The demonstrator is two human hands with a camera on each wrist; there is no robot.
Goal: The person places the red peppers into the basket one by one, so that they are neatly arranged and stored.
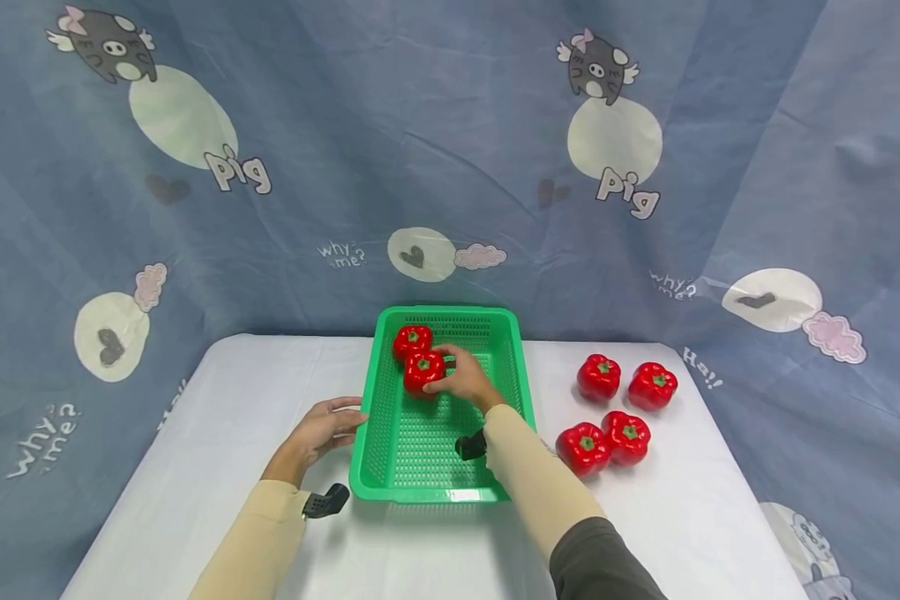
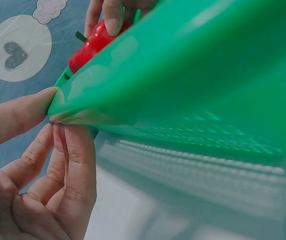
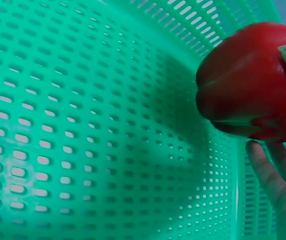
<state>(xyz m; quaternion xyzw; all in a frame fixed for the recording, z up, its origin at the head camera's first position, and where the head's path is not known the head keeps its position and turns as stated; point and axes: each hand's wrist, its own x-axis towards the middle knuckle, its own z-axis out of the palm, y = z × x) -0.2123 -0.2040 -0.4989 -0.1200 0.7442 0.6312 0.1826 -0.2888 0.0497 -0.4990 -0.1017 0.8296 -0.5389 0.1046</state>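
Observation:
A green plastic basket (image 1: 427,458) with slotted walls stands on the white table. My left hand (image 1: 328,433) is at its left side, and in the left wrist view thumb and fingertips pinch the basket's rim (image 2: 128,65). Inside the basket, my right hand (image 1: 465,377) grips a red bell pepper (image 1: 422,372) between thumb and fingers. The right wrist view has this pepper (image 3: 248,82) large at the right, above the perforated floor. Just behind it, a second red bell pepper (image 1: 411,340) sits toward the basket's far left corner.
Right of the basket, several red bell peppers lie on the table (image 1: 697,500): two farther back, including one pepper (image 1: 598,377), and two touching nearer the front, including another pepper (image 1: 583,448). A blue printed cloth (image 1: 450,167) hangs behind the table.

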